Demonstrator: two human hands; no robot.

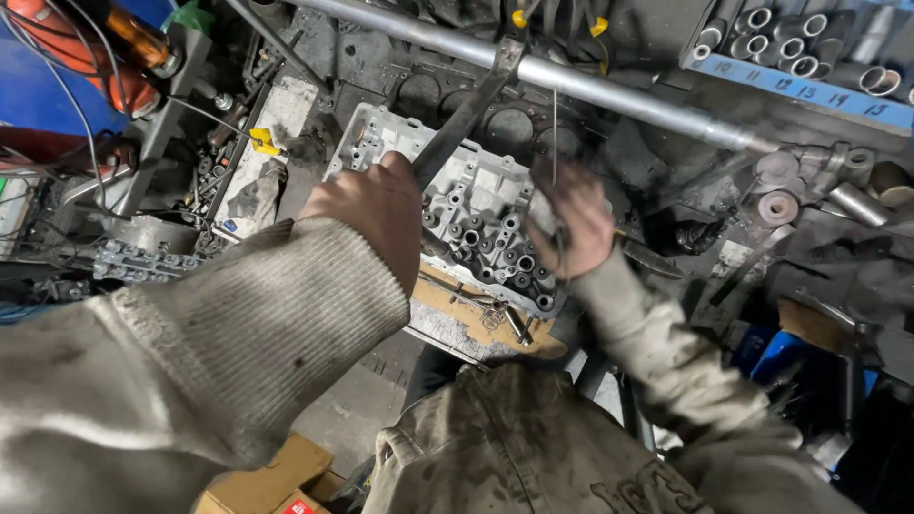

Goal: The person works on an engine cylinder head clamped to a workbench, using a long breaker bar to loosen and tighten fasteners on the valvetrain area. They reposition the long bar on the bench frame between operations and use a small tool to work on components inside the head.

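Left hand (367, 214) grips flat steel bar (466, 114), angled up-right over cylinder head (476, 224); right hand (571, 224) pinches thin rod (555, 124), upright. Cluttered tabletop (457, 319).

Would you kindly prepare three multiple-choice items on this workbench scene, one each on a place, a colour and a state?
1. Where does the pale grey cast-metal cylinder head lie?
A. on the cluttered bench below the long silver pipe
B. on the floor
C. inside the cardboard box

2. What colour is the rack edge under the row of metal sockets?
A. red
B. blue
C. green

3. What is the left hand doing?
A. resting open
B. gripping a long dark flat metal bar
C. holding a cup

Answers: 1 A, the long silver pipe crosses above it. 2 B, the blue rack edge shows below them. 3 B, its fingers close around the long dark flat metal bar.
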